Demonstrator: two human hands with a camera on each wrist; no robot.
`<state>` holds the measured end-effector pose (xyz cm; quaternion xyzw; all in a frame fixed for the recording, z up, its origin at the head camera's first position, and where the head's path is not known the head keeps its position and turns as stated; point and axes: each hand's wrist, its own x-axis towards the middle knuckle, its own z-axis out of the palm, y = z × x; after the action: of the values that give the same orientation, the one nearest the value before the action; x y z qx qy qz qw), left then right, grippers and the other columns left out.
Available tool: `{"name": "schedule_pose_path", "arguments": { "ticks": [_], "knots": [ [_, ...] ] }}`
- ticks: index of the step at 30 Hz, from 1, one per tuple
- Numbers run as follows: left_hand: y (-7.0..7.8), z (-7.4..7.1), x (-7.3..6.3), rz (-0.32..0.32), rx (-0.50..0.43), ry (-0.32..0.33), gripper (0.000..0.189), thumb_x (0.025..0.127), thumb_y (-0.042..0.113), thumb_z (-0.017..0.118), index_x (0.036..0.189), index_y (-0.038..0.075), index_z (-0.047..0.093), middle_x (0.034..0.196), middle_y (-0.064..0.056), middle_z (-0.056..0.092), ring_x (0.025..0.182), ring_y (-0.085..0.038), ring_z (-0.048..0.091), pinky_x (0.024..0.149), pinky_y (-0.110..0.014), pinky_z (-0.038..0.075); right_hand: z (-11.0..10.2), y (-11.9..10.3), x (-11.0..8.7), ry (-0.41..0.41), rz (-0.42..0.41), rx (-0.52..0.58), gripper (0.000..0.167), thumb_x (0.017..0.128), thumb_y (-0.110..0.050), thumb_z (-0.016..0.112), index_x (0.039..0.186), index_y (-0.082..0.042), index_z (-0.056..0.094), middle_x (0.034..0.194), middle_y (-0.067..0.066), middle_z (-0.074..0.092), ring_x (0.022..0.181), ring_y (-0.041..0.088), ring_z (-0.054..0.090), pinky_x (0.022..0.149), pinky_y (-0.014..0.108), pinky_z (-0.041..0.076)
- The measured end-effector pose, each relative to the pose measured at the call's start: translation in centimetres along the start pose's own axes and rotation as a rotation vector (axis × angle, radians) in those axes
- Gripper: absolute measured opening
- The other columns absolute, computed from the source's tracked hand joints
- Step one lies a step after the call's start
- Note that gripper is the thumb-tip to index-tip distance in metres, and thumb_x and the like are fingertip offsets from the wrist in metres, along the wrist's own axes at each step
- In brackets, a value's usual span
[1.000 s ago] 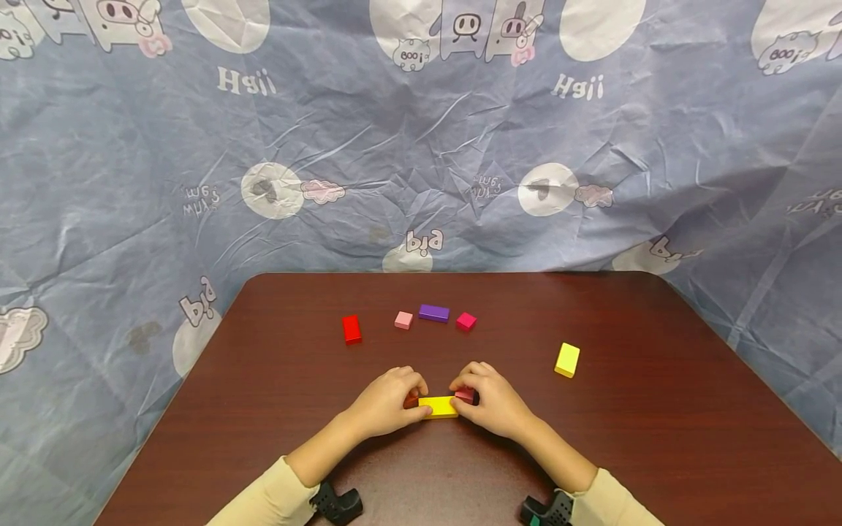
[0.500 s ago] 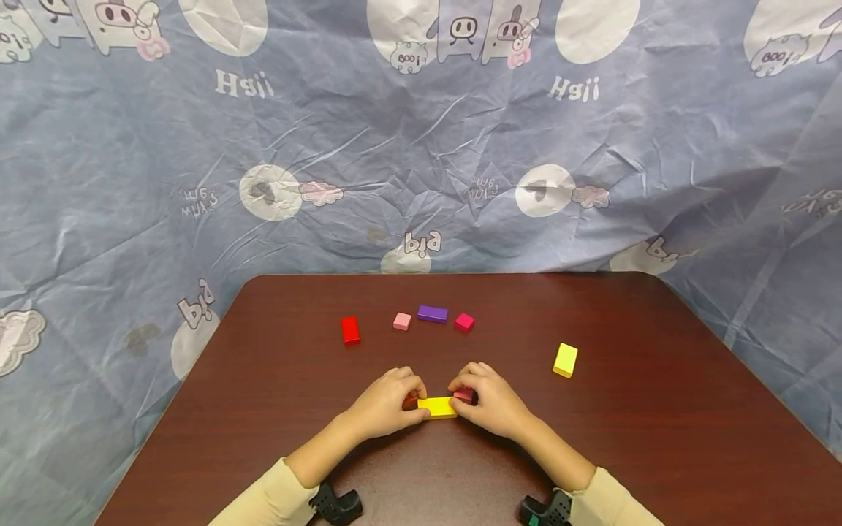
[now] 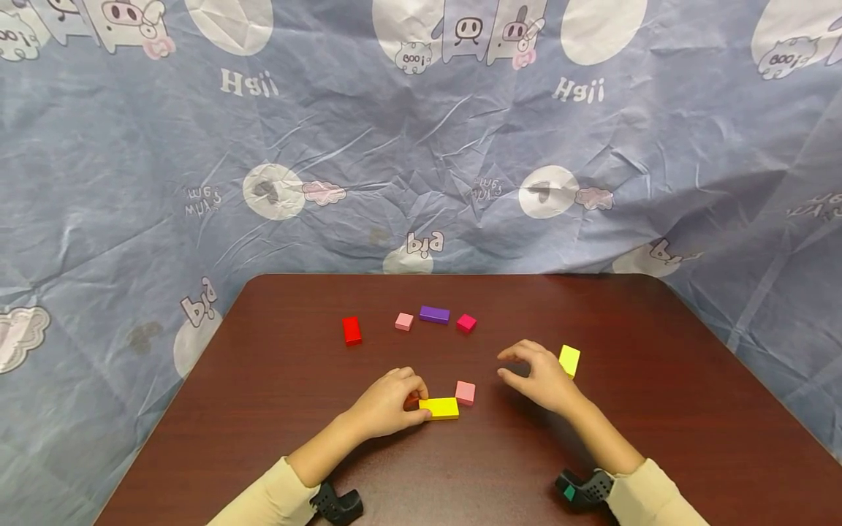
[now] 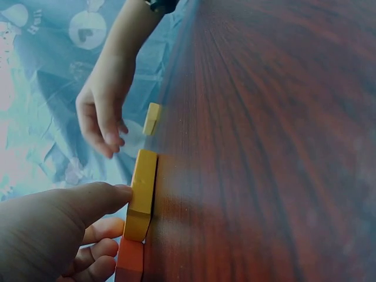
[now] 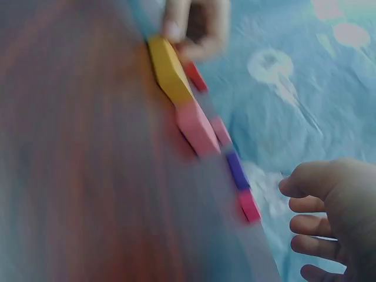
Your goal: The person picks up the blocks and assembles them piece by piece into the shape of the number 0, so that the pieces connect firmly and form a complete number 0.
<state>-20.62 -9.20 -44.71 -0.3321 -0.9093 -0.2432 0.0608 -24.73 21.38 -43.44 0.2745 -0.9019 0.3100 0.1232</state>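
My left hand (image 3: 389, 402) pinches the left end of a bright yellow block (image 3: 442, 408) lying on the table, thumb at its front. An orange block (image 4: 130, 258) meets the yellow one's end in the left wrist view; from the head it is mostly hidden by my fingers. At the yellow block's right end lies a pink block (image 3: 465, 393), which touches it in the right wrist view. My right hand (image 3: 541, 378) is raised over the table with fingers parted and nothing held. It partly covers a light yellow block (image 3: 569, 359) behind it.
Farther back on the brown table (image 3: 296, 380) lie a red block (image 3: 351, 330), a small light pink block (image 3: 404, 321), a purple block (image 3: 435, 315) and a magenta block (image 3: 466, 323). A blue-grey printed cloth (image 3: 368, 131) hangs behind the table.
My right hand has let go of the pink block and moved right, toward the light yellow block. The pink block now shows fully. My left hand has stayed in place.
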Motion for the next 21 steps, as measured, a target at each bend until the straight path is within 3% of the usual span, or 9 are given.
{"name": "schedule_pose_path", "arguments": {
  "ticks": [5,13,16,21],
  "knots": [
    [0.0,0.0,0.1,0.000,0.002,0.001,0.019,0.082,0.028,0.077,0.088,0.016,0.063,0.082,0.004,0.052,0.077,-0.010,0.044,0.070,-0.024,0.040,-2.5,3.3,-0.5,0.079,0.029,-0.054,0.022,0.082,-0.013,0.077,0.101,-0.005,0.071,0.101,0.002,0.066,0.089,0.026,0.062,0.077,0.046,0.050],
    [0.0,0.0,0.0,-0.002,-0.001,0.003,0.020,0.082,0.029,0.077,0.088,0.015,0.063,0.081,0.005,0.051,0.077,-0.010,0.044,0.069,-0.024,0.040,-5.4,7.5,-1.8,0.142,0.098,-0.064,0.030,0.082,-0.016,0.077,0.107,-0.001,0.069,0.114,0.014,0.061,0.108,0.036,0.050,0.081,0.050,0.040],
    [-0.1,0.1,0.1,-0.002,-0.001,0.003,0.020,0.082,0.028,0.077,0.088,0.015,0.063,0.081,0.005,0.051,0.077,-0.010,0.044,0.069,-0.024,0.040,-6.1,8.4,-2.3,0.132,0.140,-0.029,0.035,0.082,-0.018,0.077,0.111,0.001,0.067,0.120,0.019,0.056,0.115,0.041,0.046,0.088,0.057,0.036],
    [-0.2,0.2,0.1,-0.005,0.001,-0.002,0.020,0.081,0.028,0.077,0.088,0.015,0.063,0.081,0.005,0.051,0.077,-0.010,0.044,0.069,-0.024,0.040,-6.4,9.6,-3.0,0.041,0.202,0.000,0.046,0.082,-0.025,0.077,0.119,0.001,0.064,0.127,0.023,0.052,0.120,0.043,0.043,0.093,0.063,0.033]
  ]
}}
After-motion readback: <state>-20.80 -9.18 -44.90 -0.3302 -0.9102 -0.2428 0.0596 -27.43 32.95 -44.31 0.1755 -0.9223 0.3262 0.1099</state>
